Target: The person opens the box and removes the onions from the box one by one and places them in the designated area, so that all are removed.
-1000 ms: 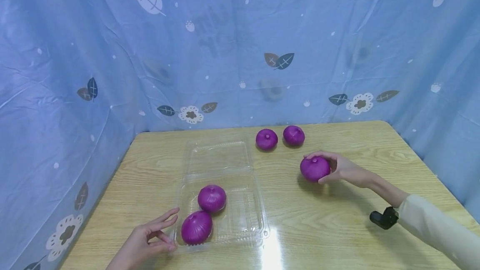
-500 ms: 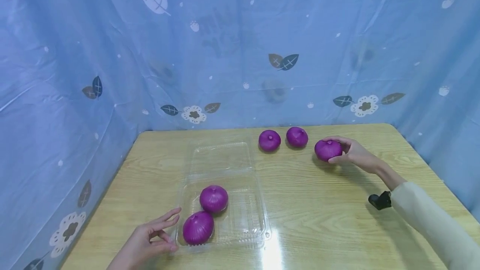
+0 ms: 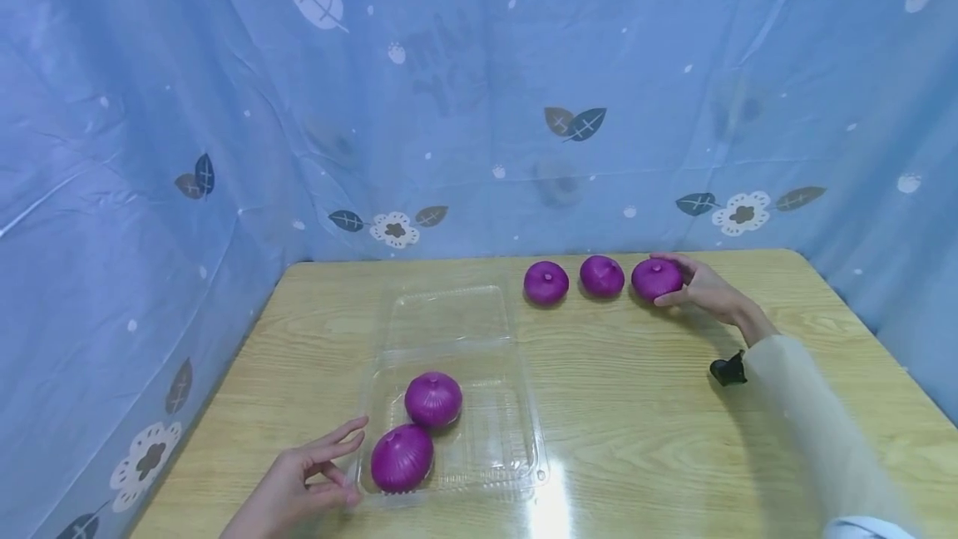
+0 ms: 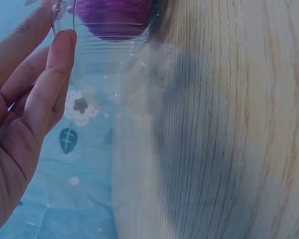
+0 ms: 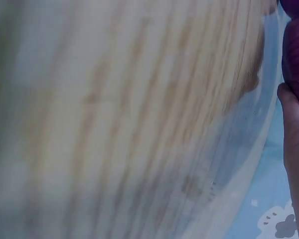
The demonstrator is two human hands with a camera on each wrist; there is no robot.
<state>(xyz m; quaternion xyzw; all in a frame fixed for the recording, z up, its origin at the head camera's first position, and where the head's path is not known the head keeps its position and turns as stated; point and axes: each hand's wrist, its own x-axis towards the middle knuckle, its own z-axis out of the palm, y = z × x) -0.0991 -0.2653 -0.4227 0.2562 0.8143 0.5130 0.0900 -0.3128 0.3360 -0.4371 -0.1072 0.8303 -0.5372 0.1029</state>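
In the head view my right hand (image 3: 703,288) grips a purple onion (image 3: 656,279) at the back right of the table. It is third in a row with another onion (image 3: 602,276) and a further onion (image 3: 545,283); the right wrist view catches only part of the gripped onion (image 5: 298,59) and a finger. At the front left, my left hand (image 3: 303,481) pinches the near left corner of a clear plastic clamshell box (image 3: 494,485), its lid (image 3: 449,314) laid open behind. Two onions sit in its left half, a rear onion (image 3: 433,399) and a front onion (image 3: 402,457).
A wooden table (image 3: 644,422) bears everything. Blue patterned cloth (image 3: 479,106) hangs behind it and along both sides. A black device (image 3: 728,369) is strapped at the right wrist, below the pale sleeve (image 3: 816,431).
My right hand has carried its onion back and slightly right, up to the end of the row of onions. The left hand stays at the box corner; the head view has shifted slightly.
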